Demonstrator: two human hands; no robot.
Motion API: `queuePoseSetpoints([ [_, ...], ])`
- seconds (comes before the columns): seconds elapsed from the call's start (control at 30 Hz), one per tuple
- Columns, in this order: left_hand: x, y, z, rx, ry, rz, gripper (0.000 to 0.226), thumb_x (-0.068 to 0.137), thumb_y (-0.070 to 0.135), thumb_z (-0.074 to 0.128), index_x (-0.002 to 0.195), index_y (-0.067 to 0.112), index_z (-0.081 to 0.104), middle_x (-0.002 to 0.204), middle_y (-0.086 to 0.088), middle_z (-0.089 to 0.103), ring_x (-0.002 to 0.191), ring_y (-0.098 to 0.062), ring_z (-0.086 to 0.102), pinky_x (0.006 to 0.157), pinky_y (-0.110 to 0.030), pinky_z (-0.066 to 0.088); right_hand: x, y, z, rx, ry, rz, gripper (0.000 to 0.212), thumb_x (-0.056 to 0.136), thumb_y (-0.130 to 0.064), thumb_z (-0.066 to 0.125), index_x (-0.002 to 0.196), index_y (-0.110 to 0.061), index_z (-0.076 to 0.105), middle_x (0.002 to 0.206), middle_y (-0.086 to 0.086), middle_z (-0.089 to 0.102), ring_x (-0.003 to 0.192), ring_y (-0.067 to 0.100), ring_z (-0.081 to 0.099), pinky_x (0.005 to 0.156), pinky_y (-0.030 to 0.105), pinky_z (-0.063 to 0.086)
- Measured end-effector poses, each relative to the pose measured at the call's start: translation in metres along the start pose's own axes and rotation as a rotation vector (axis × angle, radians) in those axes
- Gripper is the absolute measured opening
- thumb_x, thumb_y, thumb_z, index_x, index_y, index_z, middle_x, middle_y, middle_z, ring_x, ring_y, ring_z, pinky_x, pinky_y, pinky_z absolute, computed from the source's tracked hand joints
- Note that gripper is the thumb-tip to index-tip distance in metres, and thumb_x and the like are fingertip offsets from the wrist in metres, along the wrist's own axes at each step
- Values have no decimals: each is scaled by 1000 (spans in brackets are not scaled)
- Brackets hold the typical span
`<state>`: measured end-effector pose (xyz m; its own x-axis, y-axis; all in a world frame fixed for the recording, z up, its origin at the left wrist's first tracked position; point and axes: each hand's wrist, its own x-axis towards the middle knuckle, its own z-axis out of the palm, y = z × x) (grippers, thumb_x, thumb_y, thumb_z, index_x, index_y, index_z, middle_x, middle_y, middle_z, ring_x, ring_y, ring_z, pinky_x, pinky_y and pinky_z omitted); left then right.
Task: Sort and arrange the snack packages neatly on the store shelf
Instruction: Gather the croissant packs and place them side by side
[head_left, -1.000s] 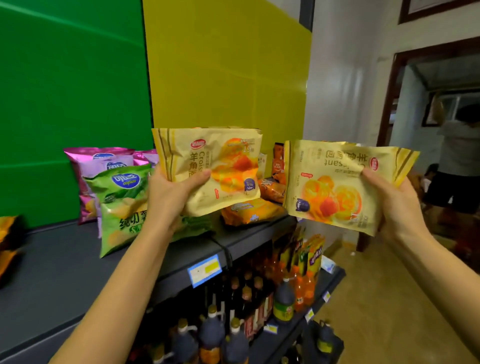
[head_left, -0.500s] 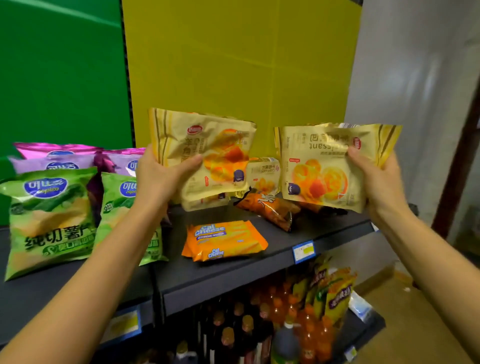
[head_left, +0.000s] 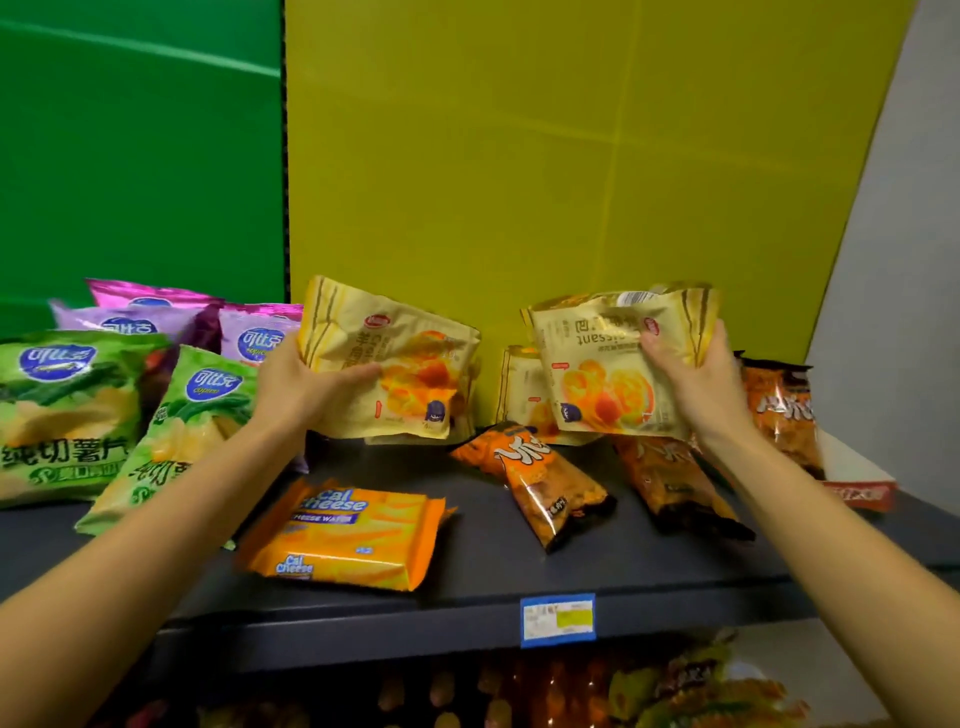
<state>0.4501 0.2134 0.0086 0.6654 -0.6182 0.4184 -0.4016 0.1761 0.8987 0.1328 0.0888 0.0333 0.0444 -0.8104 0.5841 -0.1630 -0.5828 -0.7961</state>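
Note:
My left hand (head_left: 306, 387) grips a yellow croissant pack (head_left: 410, 371) by its left edge, just above the back of the dark shelf (head_left: 649, 564). My right hand (head_left: 693, 382) holds a second yellow croissant pack (head_left: 602, 364) upside down by its right edge. More croissant packs (head_left: 519, 397) stand behind, against the yellow back panel (head_left: 545, 156). An orange Cal Cheese wafer pack (head_left: 348, 535) lies flat at the front. Orange-brown snack bags (head_left: 545, 480) lie tumbled between my hands.
Green chip bags (head_left: 67, 410) and purple chip bags (head_left: 254, 335) stand at the left before a green panel. Another orange-brown bag (head_left: 782, 410) stands at the right end, beside a red-and-white box (head_left: 857, 486). A blue price tag (head_left: 558, 618) sits on the shelf lip; bottles fill the shelf below.
The view has swung left and closer to the shelf. Both hands have carried their croissant packs down and in toward the shelf's back; the right pack now looks crumpled at its top.

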Motion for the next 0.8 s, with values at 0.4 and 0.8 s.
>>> queuePoseSetpoints([
  [0.4,23,-38,30,-18,-71,-123,49,64,16,82,108,10,62,110,-15,68,96,-28,67,90,-46,53,32,50,29,122,-233,163,55,80,-22,67,127,-17,39,107,-1,60,95,18,63,82,39,54],
  [0.8,30,-60,53,89,-132,-327,112,56,18,88,135,-5,11,125,-10,46,118,-23,46,100,-42,44,40,79,45,246,-405,396,70,71,-8,72,131,-9,36,117,12,62,106,28,62,90,43,50],
])
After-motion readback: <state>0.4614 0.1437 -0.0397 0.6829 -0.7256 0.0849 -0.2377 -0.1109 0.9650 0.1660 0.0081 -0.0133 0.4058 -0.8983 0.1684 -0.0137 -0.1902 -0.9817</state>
